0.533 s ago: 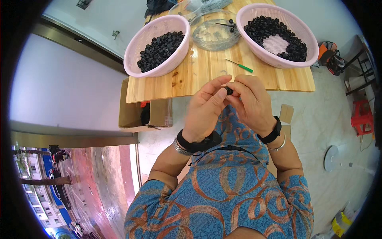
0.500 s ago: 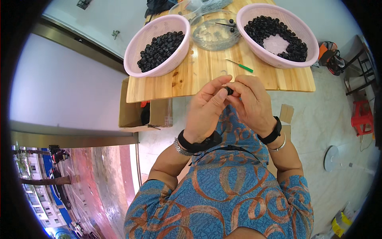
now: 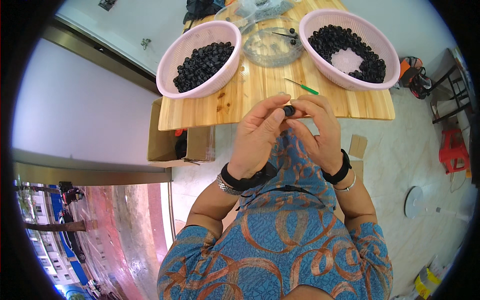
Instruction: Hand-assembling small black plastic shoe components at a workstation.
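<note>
Just off the table's near edge, a small round black plastic piece [image 3: 288,110] is pinched between the thumb and fingers of my left hand [image 3: 257,135]. Its face shows a ring-like rim. My right hand [image 3: 320,127] is close on the other side, its curled fingertips at the piece and its thumb dropped away below, leaving a gap. A pink basket [image 3: 165,82] on the left holds a heap of black pieces [image 3: 202,65]. Another pink basket [image 3: 392,50] on the right holds more black pieces [image 3: 370,67], with part of its bottom bare.
On the wooden table [image 3: 200,115], a green-handled pointed tool [image 3: 308,90] lies beyond my hands. A clear round tray [image 3: 265,60] stands between the baskets with a few dark items. Under the left edge is a cardboard box [image 3: 202,145]. A red stool [image 3: 454,152] stands far right.
My right thumb has come away from the black piece and lowered, so more of the piece shows. My left hand keeps its hold. The view has shifted slightly.
</note>
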The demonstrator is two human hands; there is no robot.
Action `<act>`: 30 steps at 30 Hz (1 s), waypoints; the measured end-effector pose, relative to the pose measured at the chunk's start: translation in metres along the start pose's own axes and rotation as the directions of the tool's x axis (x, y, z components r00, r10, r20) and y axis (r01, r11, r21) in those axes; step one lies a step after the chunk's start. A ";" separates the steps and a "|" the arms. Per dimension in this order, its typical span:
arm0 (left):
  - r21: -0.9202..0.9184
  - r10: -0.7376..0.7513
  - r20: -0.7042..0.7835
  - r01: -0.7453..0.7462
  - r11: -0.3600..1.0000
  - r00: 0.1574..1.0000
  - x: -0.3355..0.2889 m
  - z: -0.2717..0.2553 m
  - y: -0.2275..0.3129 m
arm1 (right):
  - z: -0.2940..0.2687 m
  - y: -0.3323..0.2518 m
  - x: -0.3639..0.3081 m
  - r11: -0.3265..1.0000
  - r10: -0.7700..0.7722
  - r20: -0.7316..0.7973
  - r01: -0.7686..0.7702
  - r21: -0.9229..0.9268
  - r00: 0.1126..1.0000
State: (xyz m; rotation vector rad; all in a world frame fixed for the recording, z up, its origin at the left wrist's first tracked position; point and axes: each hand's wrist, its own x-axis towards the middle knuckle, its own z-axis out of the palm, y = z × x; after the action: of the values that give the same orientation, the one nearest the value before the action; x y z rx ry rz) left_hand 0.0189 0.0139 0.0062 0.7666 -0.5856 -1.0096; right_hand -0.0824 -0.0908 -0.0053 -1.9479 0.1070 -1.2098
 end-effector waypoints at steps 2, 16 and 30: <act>0.094 0.048 -0.067 -0.041 0.995 0.997 0.003 -0.005 0.010 | 0.000 -0.001 -0.001 0.998 0.021 -0.027 -0.020 0.062 0.999; 0.985 0.375 0.148 -0.169 0.023 0.915 0.111 -0.102 0.180 | -0.036 0.030 -0.013 0.967 0.253 0.104 -0.252 -0.020 0.962; 0.602 -0.356 -0.034 -0.265 -0.753 0.934 0.367 -0.146 0.140 | -0.056 0.038 -0.001 0.961 0.270 0.240 -0.246 -0.123 0.933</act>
State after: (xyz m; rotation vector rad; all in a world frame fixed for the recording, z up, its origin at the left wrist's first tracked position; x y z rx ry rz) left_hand 0.3553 -0.2308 0.0594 2.7123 -2.1889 -0.0249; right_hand -0.1142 -0.1491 -0.0206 -2.0763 0.2801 -0.7878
